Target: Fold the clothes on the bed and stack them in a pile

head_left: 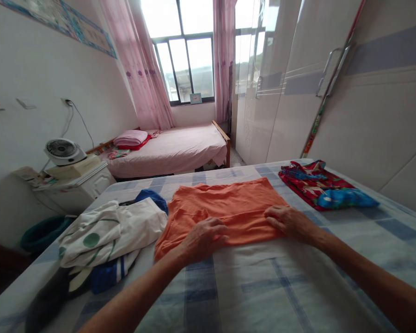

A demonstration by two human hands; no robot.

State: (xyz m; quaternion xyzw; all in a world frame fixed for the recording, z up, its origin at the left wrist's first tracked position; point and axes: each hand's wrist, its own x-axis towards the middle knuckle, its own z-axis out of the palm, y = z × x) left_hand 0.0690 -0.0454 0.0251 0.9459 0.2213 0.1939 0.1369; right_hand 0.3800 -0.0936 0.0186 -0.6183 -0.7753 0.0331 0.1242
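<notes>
An orange garment (pixel 225 203) lies partly folded on the blue-and-white checked bed sheet (pixel 249 286) in front of me. My left hand (pixel 204 238) rests on its near edge, fingers curled and pinching the fabric. At the garment's near right edge my right hand (pixel 287 222) presses down, its fingers bent onto the cloth. Both forearms reach in from the bottom of the view.
A heap of white, green-spotted and blue clothes (pixel 107 231) sits to the left. A folded red and blue patterned cloth (pixel 324 189) lies at the right. Beyond stand a pink bed (pixel 173 148), a fan (pixel 62 150) on a white cabinet, and a wardrobe (pixel 298 78).
</notes>
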